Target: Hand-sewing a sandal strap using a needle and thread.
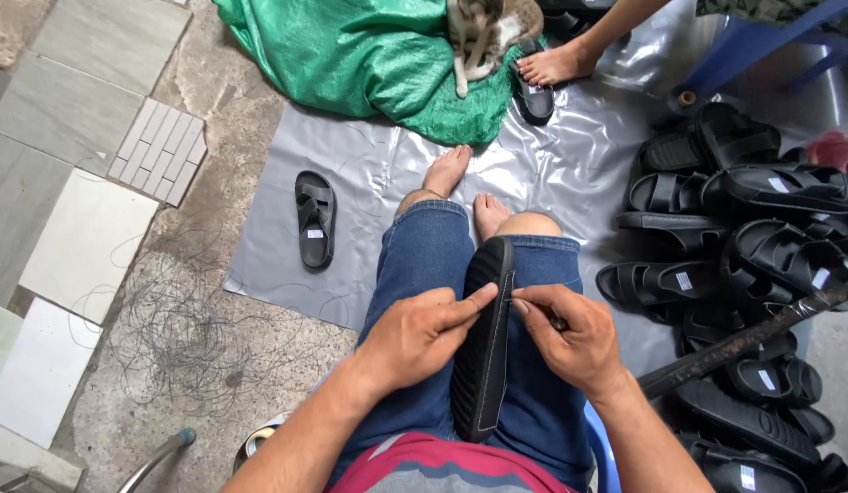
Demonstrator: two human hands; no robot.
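Both hands grip a black sandal (483, 351) — left hand (419, 333) steadying, right hand (570, 338) pinching, seemingly, thread.

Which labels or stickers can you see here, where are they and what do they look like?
Small pale rectangular sticker on the footbed of the lone black rubber sandal lying on the grey plastic sheet.
Similar pale rectangular stickers on several footbeds in the pile of black sandals at right.
Pale sticker on the black sandal beside another person's foot.
No screens or signs.
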